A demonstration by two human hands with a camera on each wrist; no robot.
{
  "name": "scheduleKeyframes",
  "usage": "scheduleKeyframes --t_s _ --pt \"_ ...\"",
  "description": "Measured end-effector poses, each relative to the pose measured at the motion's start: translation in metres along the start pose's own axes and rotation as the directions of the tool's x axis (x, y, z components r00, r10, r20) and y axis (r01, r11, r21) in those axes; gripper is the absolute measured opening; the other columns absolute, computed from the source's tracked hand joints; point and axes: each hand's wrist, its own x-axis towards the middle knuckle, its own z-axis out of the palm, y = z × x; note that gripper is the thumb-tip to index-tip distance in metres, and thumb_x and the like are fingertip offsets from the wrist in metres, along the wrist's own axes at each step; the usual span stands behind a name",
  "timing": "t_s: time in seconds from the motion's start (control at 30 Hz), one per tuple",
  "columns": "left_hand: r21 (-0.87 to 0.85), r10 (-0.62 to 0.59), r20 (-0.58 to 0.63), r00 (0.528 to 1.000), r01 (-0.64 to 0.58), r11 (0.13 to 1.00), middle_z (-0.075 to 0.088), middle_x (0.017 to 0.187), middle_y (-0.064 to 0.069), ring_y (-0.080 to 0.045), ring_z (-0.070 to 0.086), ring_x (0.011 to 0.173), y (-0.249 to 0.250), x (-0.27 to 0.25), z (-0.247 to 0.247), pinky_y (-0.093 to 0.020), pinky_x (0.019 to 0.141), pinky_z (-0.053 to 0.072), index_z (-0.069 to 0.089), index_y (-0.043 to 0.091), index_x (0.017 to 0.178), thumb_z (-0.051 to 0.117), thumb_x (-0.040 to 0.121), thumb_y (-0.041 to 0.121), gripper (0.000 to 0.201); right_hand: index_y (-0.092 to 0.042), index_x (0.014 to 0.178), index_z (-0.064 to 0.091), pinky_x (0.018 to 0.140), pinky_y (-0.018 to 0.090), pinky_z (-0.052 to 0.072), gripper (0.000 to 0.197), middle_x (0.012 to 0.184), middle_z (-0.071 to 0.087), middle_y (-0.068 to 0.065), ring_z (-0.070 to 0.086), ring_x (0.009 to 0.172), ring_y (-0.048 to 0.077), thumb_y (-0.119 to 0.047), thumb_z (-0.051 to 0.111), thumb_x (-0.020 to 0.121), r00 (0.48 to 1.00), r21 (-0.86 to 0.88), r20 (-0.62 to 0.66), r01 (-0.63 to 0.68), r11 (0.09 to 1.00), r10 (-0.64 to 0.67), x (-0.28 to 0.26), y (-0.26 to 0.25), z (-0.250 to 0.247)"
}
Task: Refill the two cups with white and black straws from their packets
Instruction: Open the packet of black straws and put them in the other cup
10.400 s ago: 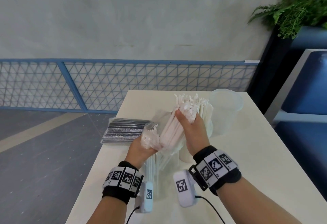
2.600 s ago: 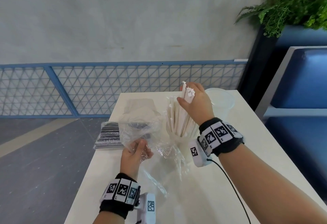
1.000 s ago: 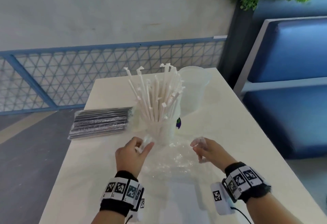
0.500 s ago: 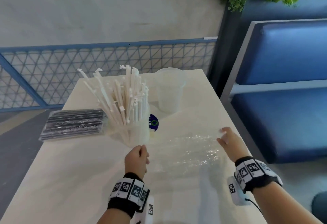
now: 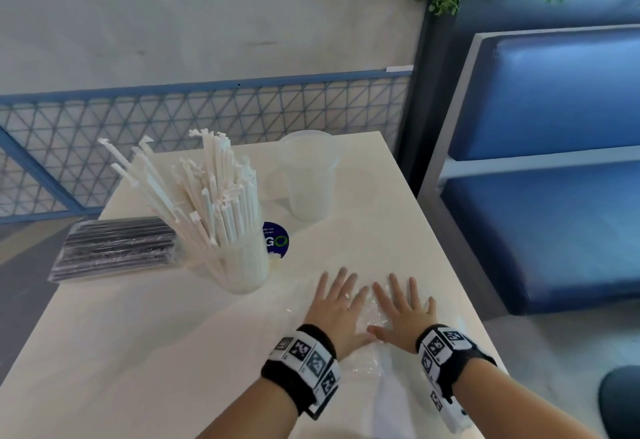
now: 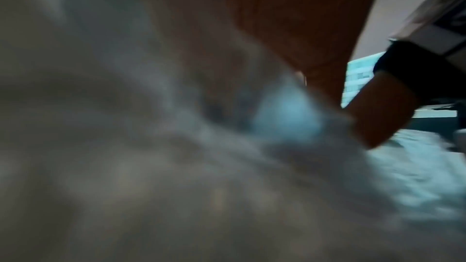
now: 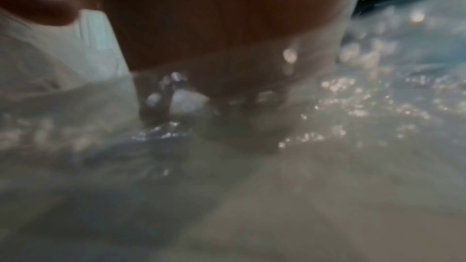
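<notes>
Cream desk [image 5: 138,352] by the blue railing: both the left hand [image 5: 337,314] and right hand [image 5: 403,310] lay spread flat on the emptied packet [image 5: 367,362], seemingly smoothing it aside, white straws [image 5: 211,196] already cupped, black straws [image 5: 114,248] unopened far left.

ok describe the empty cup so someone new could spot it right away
Start at the cream table and look to its far edge, by the blue mesh railing. The empty cup stands there, translucent and upright, right of the cup of white straws; unlike that one, it holds nothing.

Glossy crinkled clear plastic packet [image 5: 372,314]; matt table [image 5: 138,334]
</notes>
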Motion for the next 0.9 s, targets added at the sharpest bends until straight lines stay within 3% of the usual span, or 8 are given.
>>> scheduleKeyframes --t_s 0.1,0.2,0.27,0.5,0.63,0.73,0.83,0.9 --pt "0.059 -0.04 0.3 0.953 0.024 0.998 -0.022 0.154 -0.013 -0.031 -0.025 0.141 0.004 0.006 0.021 -0.05 0.111 -0.017 -0.009 0.014 0.147 0.034 0.083 0.07 0.095 -0.032 0.14 -0.026 0.112 0.061 -0.001 0.083 0.139 -0.044 -0.002 -0.027 0.139 0.033 -0.066 0.028 0.088 0.999 -0.013 -0.033 0.01 1.0 -0.01 0.002 0.004 -0.006" --pt "0.09 -0.087 0.36 0.929 0.058 0.994 -0.03 0.151 -0.013 -0.032 -0.029 0.138 -0.002 0.004 0.033 -0.051 0.11 -0.019 -0.02 0.015 0.144 0.04 0.079 0.072 0.105 -0.029 0.13 -0.035 0.112 0.06 -0.004 0.09 0.136 -0.045 0.002 -0.028 0.139 0.033 -0.078 0.019 0.077 0.995 -0.082 -0.065 0.072 0.994 -0.077 0.0 0.0 -0.009" --pt "0.081 -0.088 0.355 0.931 0.063 0.995 -0.032 0.15 -0.012 -0.033 -0.03 0.138 -0.005 0.003 0.035 -0.051 0.109 -0.019 -0.023 0.016 0.143 0.041 0.077 0.073 0.108 -0.032 0.129 -0.037 0.11 0.063 -0.007 0.103 0.136 -0.046 0.0 -0.029 0.139 0.031 -0.09 0.007 0.054 0.99 -0.12 -0.014 0.137 0.983 -0.14 -0.003 -0.005 -0.006" --pt "-0.024 -0.026 0.356 0.934 0.037 0.999 -0.048 0.135 0.002 -0.023 -0.044 0.125 -0.039 -0.003 0.049 -0.054 0.109 -0.018 -0.03 0.032 0.138 0.044 0.063 0.085 0.118 -0.04 0.138 -0.028 0.105 0.07 -0.004 0.113 0.137 -0.047 -0.015 -0.034 0.137 0.02 -0.082 0.046 0.065 0.994 -0.006 0.09 0.065 0.998 -0.064 -0.001 0.018 0.001" --pt "-0.06 -0.038 0.371 0.928 0.065 0.996 -0.05 0.135 0.002 -0.023 -0.043 0.127 -0.058 -0.011 0.052 -0.053 0.107 -0.02 -0.038 0.036 0.129 0.015 0.026 0.099 0.132 -0.04 0.137 -0.03 0.104 0.072 -0.001 0.121 0.143 -0.044 -0.014 -0.034 0.137 0.015 -0.084 0.05 0.058 0.996 0.023 0.084 -0.015 1.0 0.013 -0.007 0.041 -0.001" --pt "-0.075 -0.018 0.354 0.935 0.047 0.996 -0.05 0.134 0.0 -0.021 -0.042 0.127 -0.059 -0.015 0.048 -0.05 0.107 -0.021 -0.034 0.032 0.135 0.005 0.017 0.099 0.141 -0.038 0.137 -0.032 0.105 0.07 -0.002 0.123 0.14 -0.047 -0.014 -0.035 0.137 0.017 -0.085 0.05 0.058 0.996 0.038 0.086 -0.025 0.999 0.022 -0.014 0.043 -0.005" --pt "-0.067 -0.023 0.272 0.962 0.043 0.997 -0.041 0.143 -0.002 -0.019 -0.037 0.131 -0.064 -0.021 0.04 -0.045 0.106 -0.024 -0.029 0.022 0.14 0.019 0.033 0.101 0.141 -0.031 0.141 -0.027 0.108 0.066 -0.003 0.123 0.141 -0.043 -0.009 -0.028 0.141 0.02 -0.082 0.05 0.061 1.0 0.018 0.014 0.005 1.0 -0.005 -0.021 0.032 -0.011" --pt "-0.043 -0.029 0.064 0.998 0.032 0.999 -0.023 0.152 0.0 -0.014 -0.02 0.14 -0.07 -0.034 0.028 -0.042 0.11 -0.022 -0.019 0.015 0.144 0.029 0.056 0.094 0.127 -0.027 0.144 -0.021 0.11 0.062 -0.006 0.12 0.141 -0.039 -0.006 -0.019 0.144 0.016 -0.088 0.04 0.06 0.99 0.011 -0.127 0.061 0.998 -0.059 -0.029 0.022 -0.02"
